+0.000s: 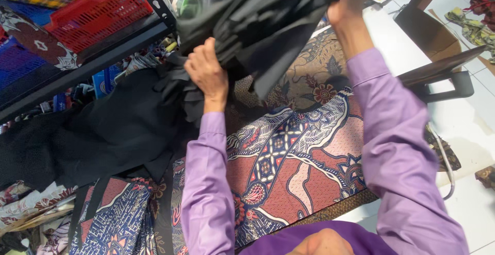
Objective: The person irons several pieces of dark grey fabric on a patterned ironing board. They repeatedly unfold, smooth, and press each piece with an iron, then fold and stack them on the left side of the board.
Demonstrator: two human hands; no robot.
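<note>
- We see the left hand [207, 72] raised above the worktop [289, 172], its fingers curled into the lower edge of a bundle of black cloth [258, 18], so this grip is clenched on the fabric.
- The right hand [346, 5] is higher and further out, pressed against the right side of the same bundle; its fingertips disappear behind the folds, yet the hand seems closed on the cloth, a grip that is grasping the bundle.
- The black cloth is held up in the air between the two hands, in front of the shelf, with loose layers and strips hanging down from it toward the worktop.
- Both arms wear purple sleeves [397, 152] that reach from the bottom of the view up to the wrists.
- Below the bundle, a second heap of black fabric [103, 131] lies on the left part of the worktop, touching the hanging strips.
- The worktop is covered with patterned batik cloth [294, 157] in red, blue, white and brown, with flower and leaf motifs.
- At the upper left, a dark metal shelf [103, 54] carries a red plastic basket [98, 12] and more patterned fabric above it.
- At the right, a dark chair [438, 74] stands on the white tiled floor [469, 126], just beside the edge of the worktop.
</note>
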